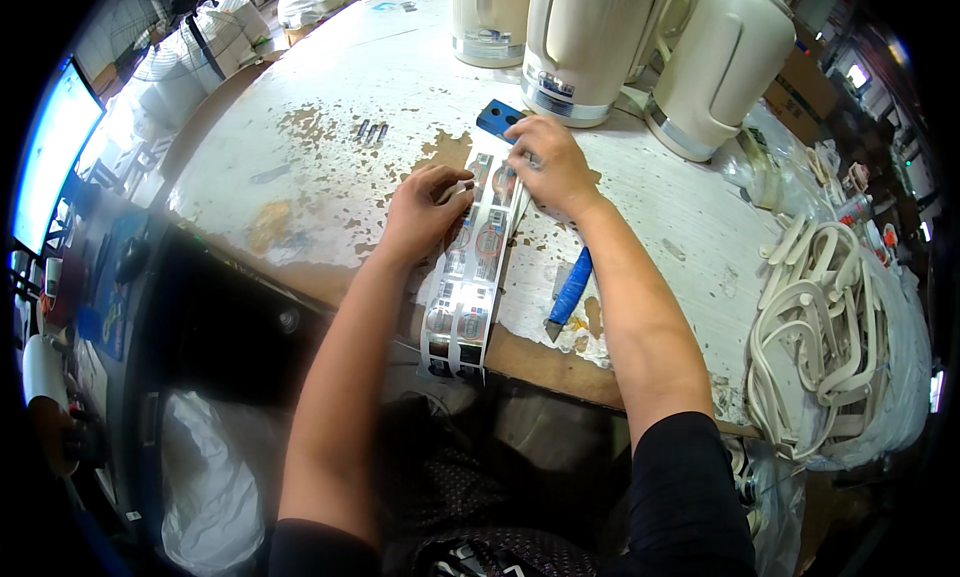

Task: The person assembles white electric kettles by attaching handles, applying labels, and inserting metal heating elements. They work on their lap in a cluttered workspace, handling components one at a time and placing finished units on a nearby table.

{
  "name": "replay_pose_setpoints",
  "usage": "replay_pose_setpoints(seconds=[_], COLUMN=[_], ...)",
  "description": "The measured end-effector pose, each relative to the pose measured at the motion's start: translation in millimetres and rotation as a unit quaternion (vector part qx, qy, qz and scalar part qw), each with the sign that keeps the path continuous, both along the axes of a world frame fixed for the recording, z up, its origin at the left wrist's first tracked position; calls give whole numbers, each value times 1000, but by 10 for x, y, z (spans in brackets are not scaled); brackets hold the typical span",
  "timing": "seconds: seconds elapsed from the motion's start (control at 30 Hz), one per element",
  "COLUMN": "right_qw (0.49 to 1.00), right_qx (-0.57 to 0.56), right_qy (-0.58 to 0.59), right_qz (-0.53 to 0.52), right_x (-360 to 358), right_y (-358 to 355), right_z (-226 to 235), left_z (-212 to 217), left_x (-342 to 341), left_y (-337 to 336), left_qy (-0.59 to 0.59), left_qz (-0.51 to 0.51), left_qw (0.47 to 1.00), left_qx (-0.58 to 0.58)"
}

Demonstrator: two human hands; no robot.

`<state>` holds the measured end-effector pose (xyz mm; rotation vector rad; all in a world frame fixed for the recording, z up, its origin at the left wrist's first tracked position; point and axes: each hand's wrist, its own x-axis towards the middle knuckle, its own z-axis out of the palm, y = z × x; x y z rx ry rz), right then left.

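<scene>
Your left hand [425, 209] rests curled on the worn white worktable [300, 157], its fingertips pinching the left edge of the long sticker sheet [470, 277]. That sheet runs from between your hands down toward you, and its lower end hangs over the table's front edge. Just right of it, your right hand [550, 162] lies over the top of the sheet with fingers bent down onto it; whether they grip a single label or only press it flat is hard to make out. A small blue block [497, 117] sits touching that hand's far side. A blue-handled knife [568, 292] lies beside your right forearm. Behind stand cream electric kettles [585, 37], and at the far right lies a heap of cream plastic handles [825, 307].
</scene>
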<state>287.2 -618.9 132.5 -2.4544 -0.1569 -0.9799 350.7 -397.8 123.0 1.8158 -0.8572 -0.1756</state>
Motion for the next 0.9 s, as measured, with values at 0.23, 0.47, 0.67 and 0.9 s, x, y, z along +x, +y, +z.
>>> replay_pose_setpoints(seconds=[0.23, 0.47, 0.67, 0.9], right_qw=[806, 776, 688, 878], right_qx=[569, 592, 557, 347], right_qy=[-162, -43, 149, 224], right_qz=[-40, 214, 441, 241], right_x=[34, -10, -112, -701], right_y=[-412, -121, 399, 1437], right_z=[-89, 166, 568, 1001], left_z=[-38, -17, -34, 129], left_x=[24, 36, 173, -1030], left_y=[-22, -27, 116, 1452], left_qy=[37, 150, 248, 170], left_qz=[-26, 11, 73, 9], left_qw=[998, 966, 906, 947], left_qx=[-44, -210, -336, -271])
